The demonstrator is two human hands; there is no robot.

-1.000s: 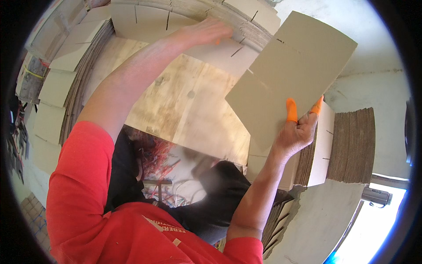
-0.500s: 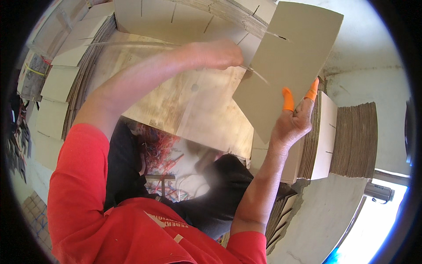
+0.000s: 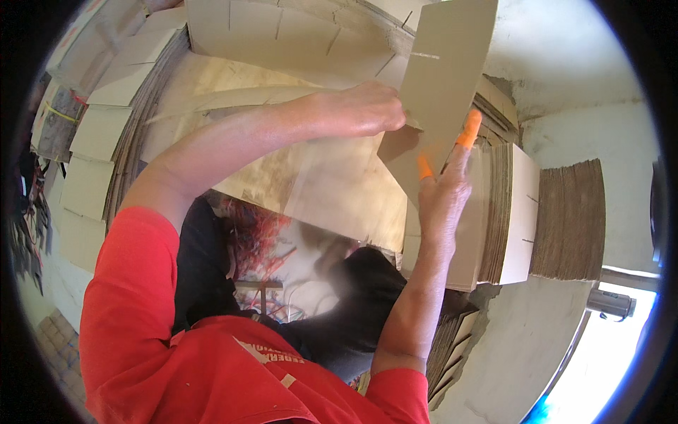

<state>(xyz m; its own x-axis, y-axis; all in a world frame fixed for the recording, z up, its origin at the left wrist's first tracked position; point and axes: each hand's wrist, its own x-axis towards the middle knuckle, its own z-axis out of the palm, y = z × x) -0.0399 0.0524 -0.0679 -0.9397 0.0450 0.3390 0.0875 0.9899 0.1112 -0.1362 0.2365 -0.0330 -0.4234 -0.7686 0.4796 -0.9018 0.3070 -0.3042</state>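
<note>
My right hand [image 3: 445, 187], with orange finger covers on two fingers, grips the lower edge of a grey-brown cardboard sheet [image 3: 452, 63]. The sheet stands raised and tilted, and a short slit shows in its upper part. At the sheet's left edge my left hand [image 3: 371, 109] is closed in a fist, fingertips turned away from view. A long, thin pale strip [image 3: 233, 95], smeared by motion, trails leftward behind my left forearm and seems to run from that fist. Beside the fist a small curled brown flap shows against the sheet.
Below my hands lies a wooden board [image 3: 332, 191]. Slotted cardboard sheets stack along the left [image 3: 95, 145], far side [image 3: 296, 35] and right [image 3: 519, 212], with another stack [image 3: 568, 219] farther right. Red and coloured scraps [image 3: 258, 240] lie between my legs.
The cardboard sheet has turned more edge-on and shifted left with my right hand. My left hand has moved slightly right and nearer to me, and the thin strip has swung.
</note>
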